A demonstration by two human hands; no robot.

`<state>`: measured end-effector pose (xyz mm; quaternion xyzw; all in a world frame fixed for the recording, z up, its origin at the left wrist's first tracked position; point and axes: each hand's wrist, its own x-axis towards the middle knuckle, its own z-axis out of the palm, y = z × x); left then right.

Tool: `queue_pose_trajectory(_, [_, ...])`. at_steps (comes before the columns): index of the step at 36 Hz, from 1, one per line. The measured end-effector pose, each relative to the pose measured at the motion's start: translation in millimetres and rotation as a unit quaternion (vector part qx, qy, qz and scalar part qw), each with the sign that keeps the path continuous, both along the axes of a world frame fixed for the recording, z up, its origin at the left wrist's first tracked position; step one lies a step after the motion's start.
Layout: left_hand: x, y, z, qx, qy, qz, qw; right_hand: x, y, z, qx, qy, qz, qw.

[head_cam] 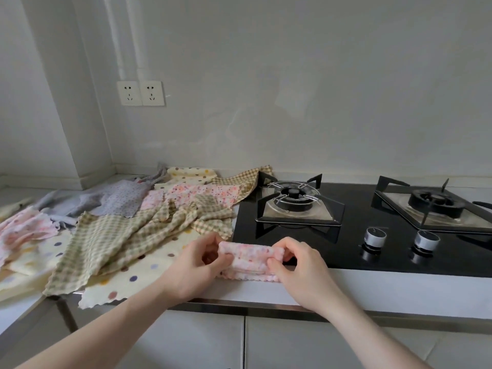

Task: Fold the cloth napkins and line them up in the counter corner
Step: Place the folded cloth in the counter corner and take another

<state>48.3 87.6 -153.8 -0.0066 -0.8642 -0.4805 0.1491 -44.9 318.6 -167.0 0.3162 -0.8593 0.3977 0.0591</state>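
Two hands, left hand [198, 265] and right hand [298, 267], pinch opposite ends of a pink napkin [249, 259] at the counter [372, 286] edge, keeping its fold tight.

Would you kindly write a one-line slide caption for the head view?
Both hands, left hand and right hand, fold a pink napkin at the counter edge beside the gas hob.

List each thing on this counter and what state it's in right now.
Pink napkin: folded small, pinched at both ends.
Left hand: gripping its left end.
Right hand: gripping its right end.
Checked napkin: unfolded, crumpled.
Dotted napkin: spread flat, overhanging counter edge.
Grey napkin: unfolded.
Stove burners: unlit.
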Motion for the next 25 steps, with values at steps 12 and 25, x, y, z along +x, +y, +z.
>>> queue_pose_trajectory(12, [-6.7, 3.8, 3.2, -0.026, -0.036, -0.026, 0.999, -9.7, 4.0, 0.7, -0.061, -0.087, 0.034, 0.994])
queue_pose_trajectory(25, [-1.9, 59.1, 123.4, -0.12, -0.279, 0.012, 0.953, 3.2, 51.3, 128.9, 0.007, -0.319, -0.017, 0.948])
